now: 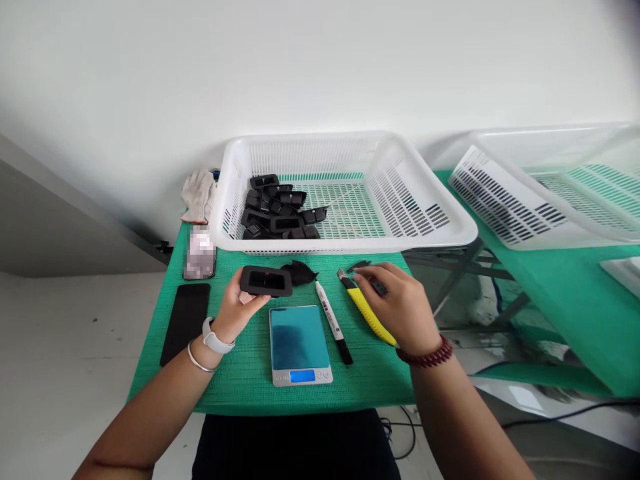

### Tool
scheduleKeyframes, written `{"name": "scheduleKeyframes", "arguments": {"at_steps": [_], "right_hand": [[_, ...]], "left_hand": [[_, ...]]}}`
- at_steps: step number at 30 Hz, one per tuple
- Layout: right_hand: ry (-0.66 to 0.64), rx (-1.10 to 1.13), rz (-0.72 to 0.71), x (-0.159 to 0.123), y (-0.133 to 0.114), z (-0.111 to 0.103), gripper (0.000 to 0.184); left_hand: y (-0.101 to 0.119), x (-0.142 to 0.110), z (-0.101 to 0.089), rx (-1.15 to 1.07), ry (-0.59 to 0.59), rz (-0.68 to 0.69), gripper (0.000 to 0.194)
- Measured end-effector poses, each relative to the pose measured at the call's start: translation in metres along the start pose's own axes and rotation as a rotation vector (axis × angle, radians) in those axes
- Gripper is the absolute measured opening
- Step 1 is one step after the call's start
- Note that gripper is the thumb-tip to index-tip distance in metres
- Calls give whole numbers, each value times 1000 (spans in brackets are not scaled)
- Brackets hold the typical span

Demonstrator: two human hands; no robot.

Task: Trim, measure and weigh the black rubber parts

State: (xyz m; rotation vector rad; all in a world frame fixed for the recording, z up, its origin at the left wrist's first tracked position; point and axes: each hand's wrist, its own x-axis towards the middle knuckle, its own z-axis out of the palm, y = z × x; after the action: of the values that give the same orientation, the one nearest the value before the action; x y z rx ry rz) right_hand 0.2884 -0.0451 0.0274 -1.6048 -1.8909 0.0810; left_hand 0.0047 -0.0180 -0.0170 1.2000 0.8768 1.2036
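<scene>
My left hand is closed around a black plastic part, a rounded rectangular frame with a slot in it, held up left of the digital scale. My right hand is over the yellow utility knife, its fingers bent together. A small black piece shows under its fingers, and part of it is hidden. Just beyond the fingertips lies a dark scrap. Between the hands a white marker with a black cap lies by a crumpled black piece.
Behind the hands stands a white plastic basket with several black plastic parts at its left. A second basket is at the right. Gloves, a phone with a blurred screen and a dark phone lie along the green table's left edge.
</scene>
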Motion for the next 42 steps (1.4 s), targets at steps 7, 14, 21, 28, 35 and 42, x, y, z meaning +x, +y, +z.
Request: {"name": "scheduleKeyframes", "arguments": {"at_steps": [7,14,21,28,35,42], "right_hand": [[-334,71,-91,23,-32,40,20],[-176,72,-119,13,-20,74,21],[-223,80,-166,12,-17,81,19],[-216,70,-154,18,-18,85,12],[-38,520,198,17,-15,75,16],[-130,911,433,14,-15,75,34]], "left_hand": [[3,3,-1,18,63,15,31],[-1,5,-2,51,50,19,28],[2,2,1,154,26,77,26],[2,2,2,110,64,64,30],[-1,2,-1,84,102,47,32],[4,2,1,69,110,17,31]]}}
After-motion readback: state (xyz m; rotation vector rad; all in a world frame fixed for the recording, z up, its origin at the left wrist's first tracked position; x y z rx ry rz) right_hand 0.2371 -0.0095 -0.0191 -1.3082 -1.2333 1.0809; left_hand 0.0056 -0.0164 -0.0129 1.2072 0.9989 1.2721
